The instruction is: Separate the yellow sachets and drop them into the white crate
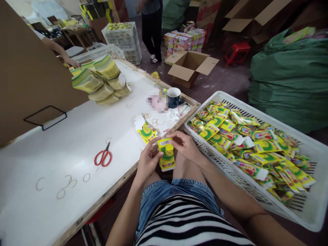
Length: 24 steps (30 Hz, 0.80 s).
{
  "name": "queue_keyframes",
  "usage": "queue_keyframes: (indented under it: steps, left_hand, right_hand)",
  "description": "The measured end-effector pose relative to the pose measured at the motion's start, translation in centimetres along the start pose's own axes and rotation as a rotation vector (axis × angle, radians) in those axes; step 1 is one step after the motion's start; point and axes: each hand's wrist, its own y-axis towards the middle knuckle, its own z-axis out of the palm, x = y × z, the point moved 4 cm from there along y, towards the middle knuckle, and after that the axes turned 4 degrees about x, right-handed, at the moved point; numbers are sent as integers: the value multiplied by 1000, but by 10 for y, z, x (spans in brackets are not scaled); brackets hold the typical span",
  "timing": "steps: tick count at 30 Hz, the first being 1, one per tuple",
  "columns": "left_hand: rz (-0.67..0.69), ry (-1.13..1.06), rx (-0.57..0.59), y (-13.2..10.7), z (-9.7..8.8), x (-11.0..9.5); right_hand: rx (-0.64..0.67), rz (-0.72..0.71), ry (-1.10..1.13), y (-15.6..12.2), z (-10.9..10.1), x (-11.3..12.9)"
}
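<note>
A slim yellow-and-green printed card box is smooth and flat-faced. Around it are a white wood-edged tabletop with red-handled metal scissors, and a slotted white plastic crate of glossy yellow packets. The box sits between the left hand, pinching its side, and the right hand, fingertips pinching its top edge

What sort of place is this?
Probably a small packing workshop. The left hand and right hand are on a yellow pack, the crate alongside is heaped with similar ones, and yellow-green bundles are stacked on the table.
</note>
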Motion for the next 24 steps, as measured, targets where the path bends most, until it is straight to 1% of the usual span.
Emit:
queue_keyframes:
  steps: [2, 5, 7, 8, 9, 11, 13, 14, 15, 16, 17, 18, 19, 20, 21, 23, 24]
  left_hand:
    - [11, 12, 11, 3, 7, 2]
    - [37, 49, 39, 11, 24, 9]
    - [51, 84, 85, 17, 36, 15]
    - [58, 103, 113, 19, 42, 18]
    - [68, 125, 135, 22, 45, 21]
    - [96, 181, 151, 27, 47, 23]
    - [126, 250, 116, 30, 39, 23]
    - [139, 292, 84, 31, 32, 21]
    - [149, 344, 47, 32, 24, 19]
    - [161, 408, -2, 32, 14, 17]
    - [173, 489, -59, 31, 4, 14]
    - [191, 589, -124, 31, -7, 10]
    - [212, 707, -204, 30, -18, 6]
    - [236, 832, -270, 31, -29, 3]
    - [258, 939, -327, 32, -39, 1]
    - [258, 1090, -365, 37, -56, 4]
    - [210, 1148, -349, 41, -63, 9]
  right_hand:
    - [-61, 18, 89, -6, -1, -4]
    - [-136, 30, 195, -14, -4, -9]
    - [-182, 29, 199, -20, -14, -12]
    - [-206, 33, 171, -24, -25, -14]
    - [-242, 42, 113, -31, -40, -16]
    - [-349, 72, -98, -48, -84, -20]
    - [-481, 148, -402, -67, -138, -28]
    - [-503, 218, -542, -76, -163, -35]
    - [-466, 293, -657, -83, -184, -45]
    - [-415, 368, -742, -89, -201, -56]
    - [-375, 445, -793, -95, -214, -67]
    - [-356, 496, -826, -100, -221, -77]
    - [-362, 522, -844, -103, -222, -85]
    - [-383, 532, -857, -104, -218, -90]
    - [-414, 522, -864, -103, -209, -93]
    - [-443, 472, -859, -94, -179, -93]
    - [-479, 390, -826, -85, -159, -89]
